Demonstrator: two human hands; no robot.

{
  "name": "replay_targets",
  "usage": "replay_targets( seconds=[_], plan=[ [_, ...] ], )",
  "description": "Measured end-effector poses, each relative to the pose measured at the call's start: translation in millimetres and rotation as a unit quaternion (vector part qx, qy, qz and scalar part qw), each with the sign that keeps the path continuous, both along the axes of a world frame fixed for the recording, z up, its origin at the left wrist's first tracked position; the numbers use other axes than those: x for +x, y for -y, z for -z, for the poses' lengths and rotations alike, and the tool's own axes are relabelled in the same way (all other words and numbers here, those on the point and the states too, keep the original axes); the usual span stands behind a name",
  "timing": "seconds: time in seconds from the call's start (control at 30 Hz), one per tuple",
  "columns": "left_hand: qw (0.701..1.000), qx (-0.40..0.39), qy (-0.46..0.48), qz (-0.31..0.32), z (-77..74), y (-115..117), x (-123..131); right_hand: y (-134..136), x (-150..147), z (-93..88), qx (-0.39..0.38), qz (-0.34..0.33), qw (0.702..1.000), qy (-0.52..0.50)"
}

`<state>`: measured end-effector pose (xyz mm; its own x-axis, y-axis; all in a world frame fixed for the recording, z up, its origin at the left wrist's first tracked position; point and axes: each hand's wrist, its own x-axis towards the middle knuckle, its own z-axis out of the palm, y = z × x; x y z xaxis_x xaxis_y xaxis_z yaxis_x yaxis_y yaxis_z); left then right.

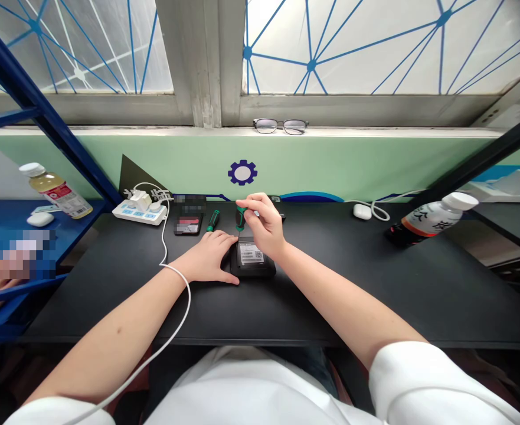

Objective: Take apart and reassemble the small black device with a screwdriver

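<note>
A small black box-shaped device (pixel 255 270) with a white printed label lies on the black table in front of me. My left hand (pixel 211 257) grips its left side, with the fingers at the far corner and the thumb at the near corner. In my right hand (pixel 262 221) is a green and black screwdriver (pixel 241 219), held upright by the handle between thumb and fingers. Its shaft points down at the device's far left corner; whether the tip sits in a screw is too small to tell. A second green and black screwdriver (pixel 213 220) lies beyond my left hand.
A dark case with a red-labelled item (pixel 187 225) lies left of the second screwdriver. Behind it are a white power strip (pixel 140 211) and a cable crossing my left forearm. On the right stand a bottle (pixel 432 219) and a white charger (pixel 362 211). Another person's hand is far left.
</note>
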<state>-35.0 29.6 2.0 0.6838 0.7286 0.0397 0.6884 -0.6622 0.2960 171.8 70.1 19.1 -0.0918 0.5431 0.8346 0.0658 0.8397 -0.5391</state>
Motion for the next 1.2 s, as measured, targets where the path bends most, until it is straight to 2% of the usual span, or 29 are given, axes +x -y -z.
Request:
replay_targets(
  seconds=[0.27, 0.4, 0.5, 0.6, 0.7, 0.83, 1.03, 1.2],
  plan=[
    [1.000, 0.008, 0.004, 0.002, 3.0, -1, -1, -2, -3, -0.1, -0.028, 0.013, 0.999, 0.024],
    [1.000, 0.006, 0.001, 0.001, 3.7, -1, -1, -2, -4, 1.1, -0.086, -0.034, 0.995, 0.027],
    [1.000, 0.006, -0.001, 0.000, 3.0, -1, -1, -2, 2, -5.3, -0.119, -0.048, 0.992, 0.013],
    [1.000, 0.010, 0.004, -0.001, 2.8, -1, -1, 1, 19, -16.0, -0.140, -0.016, 0.990, -0.032],
    [1.000, 0.009, 0.014, 0.001, 3.6, -1, -2, 7, 40, -21.6, -0.137, 0.023, 0.990, -0.038],
    [1.000, 0.000, 0.019, 0.003, 4.6, -1, -2, 14, 57, -14.6, -0.127, 0.033, 0.991, -0.020],
    [1.000, -0.003, 0.028, 0.003, 2.8, -1, -1, 18, 59, -1.6, -0.115, 0.073, 0.991, 0.010],
    [1.000, -0.005, 0.016, -0.003, 0.0, 0, 0, 20, 63, -2.2, -0.050, 0.100, 0.992, 0.052]
  ],
)
